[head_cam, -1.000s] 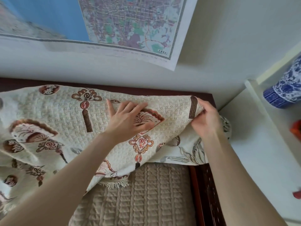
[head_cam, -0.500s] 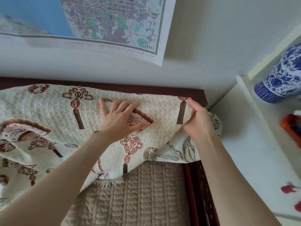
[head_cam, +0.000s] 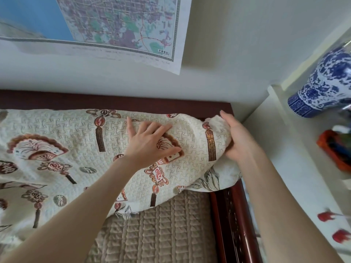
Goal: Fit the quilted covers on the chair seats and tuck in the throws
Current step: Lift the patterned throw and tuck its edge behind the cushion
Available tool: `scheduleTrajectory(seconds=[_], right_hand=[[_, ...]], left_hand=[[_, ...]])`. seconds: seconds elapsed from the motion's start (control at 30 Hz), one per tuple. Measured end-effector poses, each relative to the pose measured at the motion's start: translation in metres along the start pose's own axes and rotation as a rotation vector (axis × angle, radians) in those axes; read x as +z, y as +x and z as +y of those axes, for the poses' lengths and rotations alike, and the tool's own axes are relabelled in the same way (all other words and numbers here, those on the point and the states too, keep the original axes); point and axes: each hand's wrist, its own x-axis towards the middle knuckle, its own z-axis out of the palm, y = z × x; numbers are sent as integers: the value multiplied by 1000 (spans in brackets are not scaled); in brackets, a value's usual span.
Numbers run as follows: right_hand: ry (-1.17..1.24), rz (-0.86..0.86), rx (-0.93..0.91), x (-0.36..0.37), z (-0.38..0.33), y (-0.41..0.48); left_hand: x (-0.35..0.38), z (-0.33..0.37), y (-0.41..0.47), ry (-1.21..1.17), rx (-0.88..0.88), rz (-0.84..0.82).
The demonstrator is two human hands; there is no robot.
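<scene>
A cream throw (head_cam: 62,141) with red and brown fan and knot motifs drapes over the dark wooden chair back (head_cam: 117,101). My left hand (head_cam: 150,141) lies flat on it with spread fingers, pressing the cloth against the backrest. My right hand (head_cam: 237,141) grips the throw's bunched right end at the backrest's corner. Below the throw's fringed edge lies the beige quilted seat cover (head_cam: 157,232). The throw hides the backrest's front.
A dark red wooden armrest (head_cam: 229,224) borders the seat on the right. Beyond it a white shelf (head_cam: 296,168) carries a blue and white vase (head_cam: 326,86) and an orange object (head_cam: 334,149). A map (head_cam: 114,25) hangs on the wall above.
My right hand has gathered the throw's right end into a bunch and moved it up toward the backrest's corner. My left hand stays flat on the throw.
</scene>
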Motion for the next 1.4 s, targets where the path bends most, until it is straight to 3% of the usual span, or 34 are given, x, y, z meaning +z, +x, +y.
scheduleTrajectory(seconds=[0.2,0.37,0.63,0.8,0.97,1.03,1.13,1.23,1.3,1.4], right_hand=[[227,260,-144,-26,2,29],[348,131,-181,-29,-1,25],[-93,-253,-158,-39,43,-22],[-373,-162,-176,-44,53,-30],[-148,-272,-182,-59,53,-49],[-211,-327,-132,-63,58,-55],[-495,-272,-62,-72,70,-55],[-674,-54,-58,-88,71,-51],[-718,39,-84,-97,64,-49],[-602,-17,-196,-93,53,-45]], left_hand=[[8,-4,-3,-57,23,86],[5,-6,18,-30,-37,12],[15,1,7,56,-108,24],[22,2,5,-2,-135,-57],[15,5,19,-15,-167,-147],[14,4,23,-11,-173,-170],[15,3,27,-7,-176,-183],[15,4,27,-9,-178,-185],[14,6,27,-11,-183,-167],[13,9,24,-31,-201,-108]])
